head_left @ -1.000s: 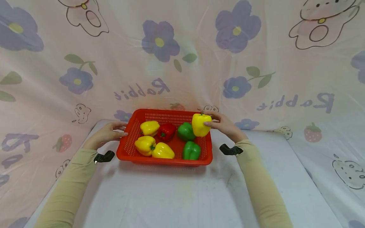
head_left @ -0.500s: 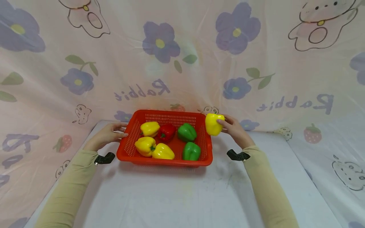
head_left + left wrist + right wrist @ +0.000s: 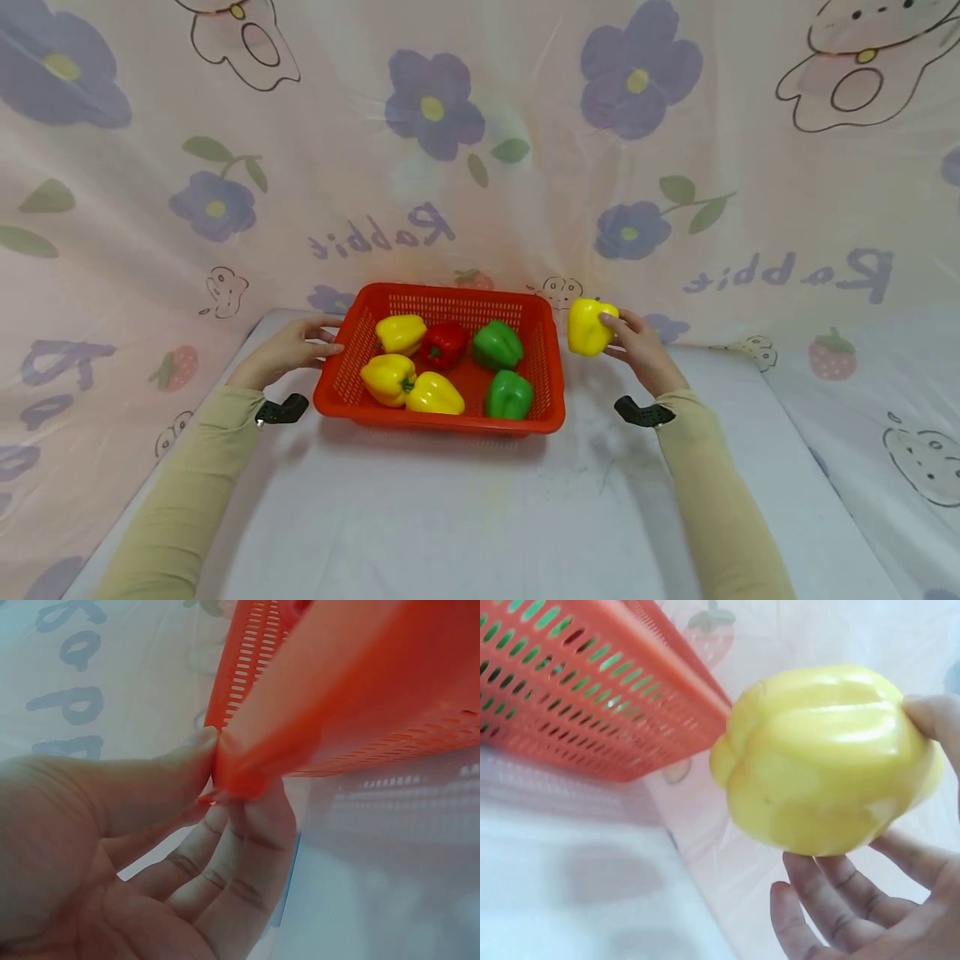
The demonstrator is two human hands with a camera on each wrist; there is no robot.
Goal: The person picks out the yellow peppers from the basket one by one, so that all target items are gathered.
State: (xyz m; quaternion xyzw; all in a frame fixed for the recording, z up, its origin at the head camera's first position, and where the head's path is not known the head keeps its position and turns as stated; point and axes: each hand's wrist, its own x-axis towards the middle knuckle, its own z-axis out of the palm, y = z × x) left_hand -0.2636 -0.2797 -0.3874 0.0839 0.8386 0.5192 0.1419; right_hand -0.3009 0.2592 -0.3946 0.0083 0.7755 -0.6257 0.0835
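Glossy yellow bell pepper [image 3: 591, 327] now beyond the slotted red plastic basket [image 3: 442, 422]

A second ago the pepper hangs over the basket's right end; half a second later it crosses the right rim; now I see it past that rim, apart from it, seemingly held above the white tabletop [image 3: 450, 517]. The bare right hand [image 3: 643, 350] has it, thumb on one side and fingers on the other, spread about as wide as the pepper. The bare left hand [image 3: 283, 354] hasn't shifted: it pinches the basket's left edge in a narrow grip, and the basket stays put. Inside lie three shiny yellow bell peppers [image 3: 401, 335], a dark red bell pepper [image 3: 444, 343] and two smooth green bell peppers [image 3: 498, 345], the rear green one no longer partly covered. As I judge it, this means the handling has moved from over the basket to beside it, with six peppers left within. Which way the held pepper's stem points, I can't tell
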